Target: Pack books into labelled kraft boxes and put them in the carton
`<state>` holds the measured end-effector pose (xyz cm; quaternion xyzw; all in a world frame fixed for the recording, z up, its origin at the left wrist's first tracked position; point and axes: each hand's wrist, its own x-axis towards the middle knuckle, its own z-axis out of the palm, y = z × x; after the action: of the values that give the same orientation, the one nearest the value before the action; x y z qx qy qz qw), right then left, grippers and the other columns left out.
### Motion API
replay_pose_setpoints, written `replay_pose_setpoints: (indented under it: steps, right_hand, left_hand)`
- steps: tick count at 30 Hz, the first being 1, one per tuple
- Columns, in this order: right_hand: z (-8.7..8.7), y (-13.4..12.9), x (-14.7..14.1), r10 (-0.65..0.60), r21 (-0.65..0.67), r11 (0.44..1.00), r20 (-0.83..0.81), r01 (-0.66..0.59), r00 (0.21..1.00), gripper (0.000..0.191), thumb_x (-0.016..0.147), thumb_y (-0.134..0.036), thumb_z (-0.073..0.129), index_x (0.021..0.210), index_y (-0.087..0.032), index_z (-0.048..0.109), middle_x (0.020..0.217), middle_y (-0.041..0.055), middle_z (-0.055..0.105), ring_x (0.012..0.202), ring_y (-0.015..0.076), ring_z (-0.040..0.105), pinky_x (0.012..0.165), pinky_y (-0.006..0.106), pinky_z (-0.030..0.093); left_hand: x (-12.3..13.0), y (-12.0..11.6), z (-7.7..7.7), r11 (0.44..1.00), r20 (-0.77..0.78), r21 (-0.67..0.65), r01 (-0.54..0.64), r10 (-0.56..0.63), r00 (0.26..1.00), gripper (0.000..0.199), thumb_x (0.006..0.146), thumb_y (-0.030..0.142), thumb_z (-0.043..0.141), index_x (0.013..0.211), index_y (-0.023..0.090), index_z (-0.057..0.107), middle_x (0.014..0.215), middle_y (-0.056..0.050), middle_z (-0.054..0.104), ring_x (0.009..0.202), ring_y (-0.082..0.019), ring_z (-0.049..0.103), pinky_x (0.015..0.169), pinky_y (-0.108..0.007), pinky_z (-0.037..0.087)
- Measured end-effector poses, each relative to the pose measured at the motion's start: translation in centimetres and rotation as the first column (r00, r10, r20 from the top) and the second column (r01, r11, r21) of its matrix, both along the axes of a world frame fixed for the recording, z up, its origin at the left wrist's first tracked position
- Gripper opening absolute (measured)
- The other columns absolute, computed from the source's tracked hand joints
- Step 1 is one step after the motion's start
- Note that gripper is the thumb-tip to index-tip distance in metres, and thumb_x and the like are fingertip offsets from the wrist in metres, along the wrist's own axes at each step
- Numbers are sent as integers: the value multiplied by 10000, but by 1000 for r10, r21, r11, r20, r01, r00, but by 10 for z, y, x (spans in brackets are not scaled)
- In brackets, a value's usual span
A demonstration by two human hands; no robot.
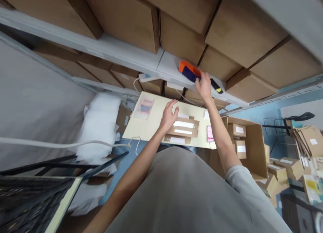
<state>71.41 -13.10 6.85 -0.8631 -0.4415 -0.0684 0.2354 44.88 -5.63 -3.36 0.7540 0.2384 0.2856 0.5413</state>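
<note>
The orange and dark-blue plastic tool (189,71), maybe a tape dispenser, is on the light grey metal shelf (148,60), in front of the big brown cartons (184,36); the right hand (205,88) is at its near end, with fingers bent and thumb apart — if they pinch it or only touch it, I cannot tell. A black and yellow tool (216,86) lies just beside this hand; the left hand (168,118) is open over the cream table (156,125), the thumb away from loosely stretched fingers, and it seems to hold nothing.

Near the left hand, small brown cardboard boxes (185,129) lie close together; they already bear white labels, but whether their flaps are sealed is too small to see. The phone with pink screen (210,133) lies to their right; beyond the table edge, more labelled boxes (236,129) are inside a large open carton (254,147) — so labelling looks done on these, I judge; the boxes on the table are not yet in the carton, and what else is left cannot be told.
</note>
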Motion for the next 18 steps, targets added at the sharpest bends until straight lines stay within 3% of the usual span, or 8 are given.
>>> replay_pose_setpoints:
  steps: [2,5,8,10,12,15,18]
  right_hand:
    - [-31,-44,-24,-48,115,992,-39,53,998,589,1167,-419,357,1713,-211,436,1711,188,519,1652,356,457,1382,665,354]
    - [-82,-121,-90,-189,143,964,-223,224,956,667,1172,-585,350,1731,-227,415,1738,191,492,1683,358,424,1386,665,348]
    - [-122,-180,-166,-368,22,902,-486,432,793,785,1138,-695,361,1717,-173,450,1728,231,534,1636,369,501,1366,643,397]
    - [-140,-199,-205,-445,-93,862,-608,499,657,883,1117,-751,337,1725,-119,434,1740,262,528,1630,372,521,1352,613,428]
    - [-152,-202,-226,-474,-170,848,-667,501,575,977,1092,-801,343,1740,-72,402,1768,275,496,1657,371,499,1361,566,425]
    - [-165,-188,-231,-505,-223,831,-689,510,520,1085,1048,-860,402,1755,-39,354,1776,291,478,1674,387,479,1354,544,426]
    - [-176,-170,-223,-563,-269,795,-660,544,497,1208,971,-907,543,1771,-37,295,1748,320,502,1639,425,518,1313,553,463]
  left_hand:
    - [-30,0,-34,997,-112,-73,-39,31,993,433,1021,290,633,1441,222,714,1544,-152,702,1458,-316,671,1249,-520,567]
    - [-76,-5,-82,968,-276,-214,-127,65,959,497,988,319,666,1471,204,692,1547,-169,704,1391,-321,714,1219,-514,595]
    - [-107,-20,-110,940,-387,-290,-179,55,920,546,995,378,661,1509,193,661,1558,-183,700,1384,-326,724,1245,-522,578]
    - [-113,-34,-114,947,-429,-276,-163,30,903,601,1011,439,666,1555,190,623,1597,-194,670,1458,-343,681,1290,-531,537]
    - [-108,-49,-111,971,-445,-210,-118,13,895,704,1015,519,696,1616,179,561,1667,-213,603,1575,-365,580,1354,-537,462]
    - [-89,-71,-100,995,-462,-83,-51,6,887,919,987,675,738,1686,148,455,1748,-257,490,1680,-411,431,1423,-570,333]
    - [-65,-85,-91,996,-525,-6,-90,73,848,1139,882,803,807,1698,118,405,1736,-318,469,1667,-497,409,1404,-668,307]
